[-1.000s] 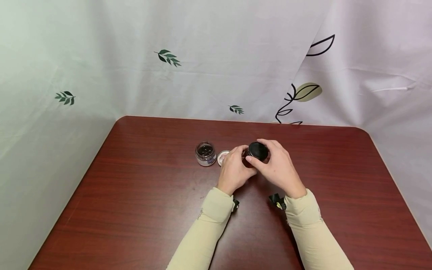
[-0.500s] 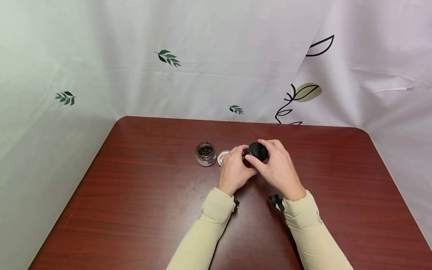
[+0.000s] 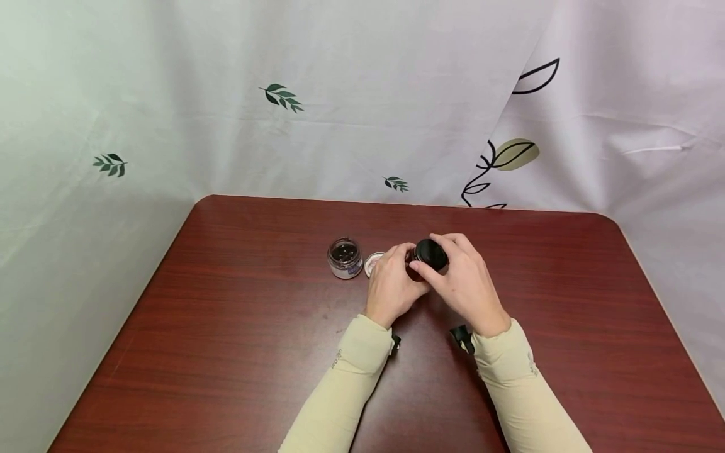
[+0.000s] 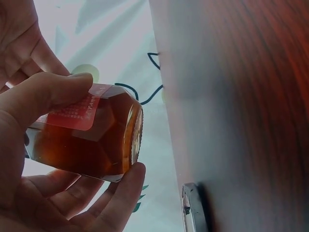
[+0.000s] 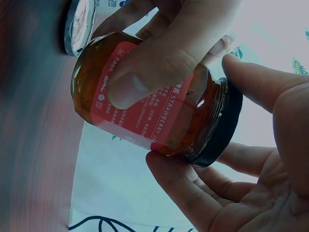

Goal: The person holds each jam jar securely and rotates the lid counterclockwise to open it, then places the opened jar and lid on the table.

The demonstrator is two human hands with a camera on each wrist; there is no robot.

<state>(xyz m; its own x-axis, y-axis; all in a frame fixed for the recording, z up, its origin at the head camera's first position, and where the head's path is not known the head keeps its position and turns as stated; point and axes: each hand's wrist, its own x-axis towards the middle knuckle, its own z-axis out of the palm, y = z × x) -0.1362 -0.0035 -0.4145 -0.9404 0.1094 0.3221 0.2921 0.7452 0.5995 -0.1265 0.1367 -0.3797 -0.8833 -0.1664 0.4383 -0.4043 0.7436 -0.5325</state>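
Note:
My left hand (image 3: 393, 286) grips a faceted glass jam jar (image 4: 96, 145) with amber-brown contents, its thumb across the red label (image 5: 166, 116) that reads strawberry jam. The jar is tilted and held above the table. A black lid (image 3: 430, 253) caps it, and my right hand (image 3: 469, 286) holds that lid between thumb and fingers. One right fingertip sits right where the lid meets the glass. Left of my hands stands a second, uncapped jar (image 3: 345, 258) with dark contents. Between it and my left hand lies a loose lid (image 3: 372, 263), pale inner side up, partly covered by that hand.
The reddish-brown wooden table (image 3: 238, 327) has rounded far corners. Behind it hangs a white curtain (image 3: 340, 138) with printed leaves, which also runs along both sides. A black wrist strap (image 3: 463, 340) shows at my right cuff.
My right hand and the black lid under it shift very slightly left, and the right wrist turns a little. The left hand stays nearly still; the uncapped jar and loose lid have not moved.

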